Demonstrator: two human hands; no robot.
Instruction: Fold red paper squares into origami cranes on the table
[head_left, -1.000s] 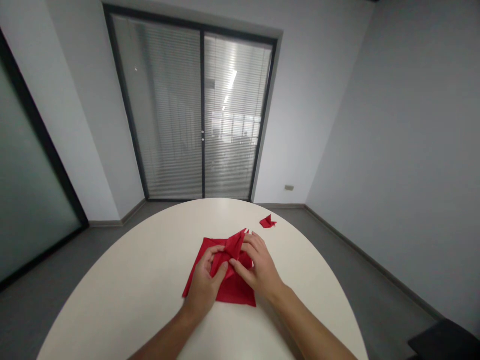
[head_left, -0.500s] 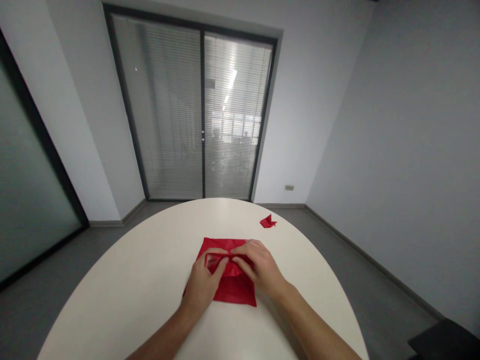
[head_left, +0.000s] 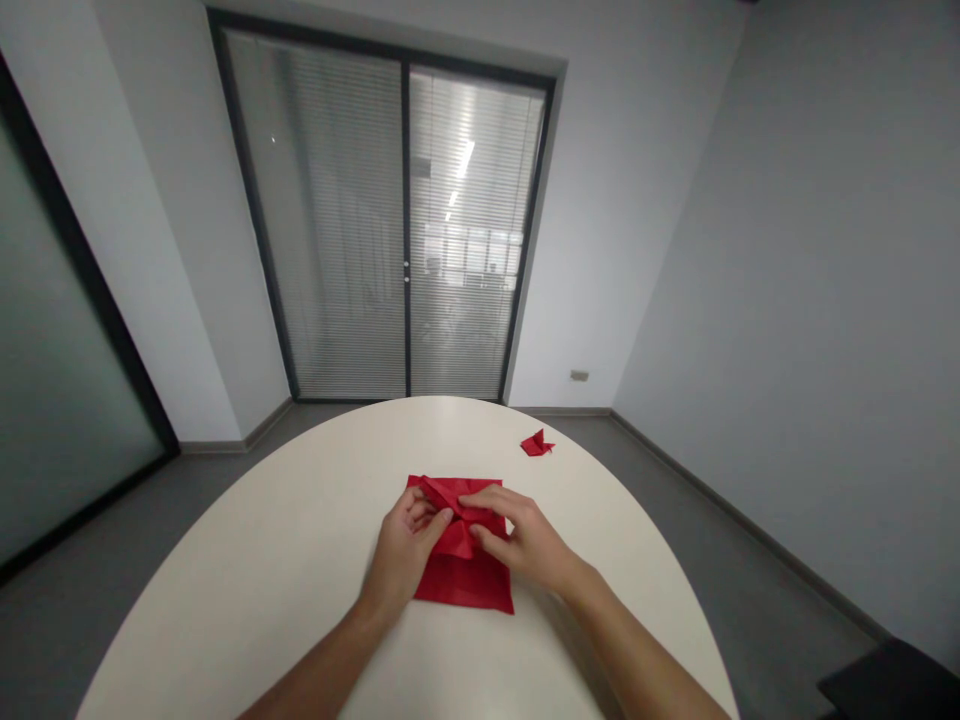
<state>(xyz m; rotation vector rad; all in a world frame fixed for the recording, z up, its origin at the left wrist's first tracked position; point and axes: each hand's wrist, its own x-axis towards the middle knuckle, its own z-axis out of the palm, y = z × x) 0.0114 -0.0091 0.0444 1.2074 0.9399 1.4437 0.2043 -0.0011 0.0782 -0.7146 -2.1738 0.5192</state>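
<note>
A small folded piece of red paper (head_left: 456, 540), with a raised fold and a pointed flap facing me, is above a larger red square sheet (head_left: 466, 585) that lies on the table. My left hand (head_left: 405, 545) is closed on the left side of the folded paper, thumb in front and fingers partly tucked behind it. At the right side, my right hand (head_left: 529, 535) has its thumb and index finger apart, the fingertips touching the folds. Part of the folded paper is hidden by my fingers.
A small red folded-paper figure (head_left: 537, 443) sits near the far right edge of the round white table (head_left: 300, 560). Beyond are a glass partition with blinds (head_left: 337, 250) and grey walls. A dark object (head_left: 892, 680) shows at lower right.
The looped opening in the folded paper has flattened into a raised diagonal fold and a pointed flap. My right thumb and index finger have spread apart; my left fingers have curled in.
</note>
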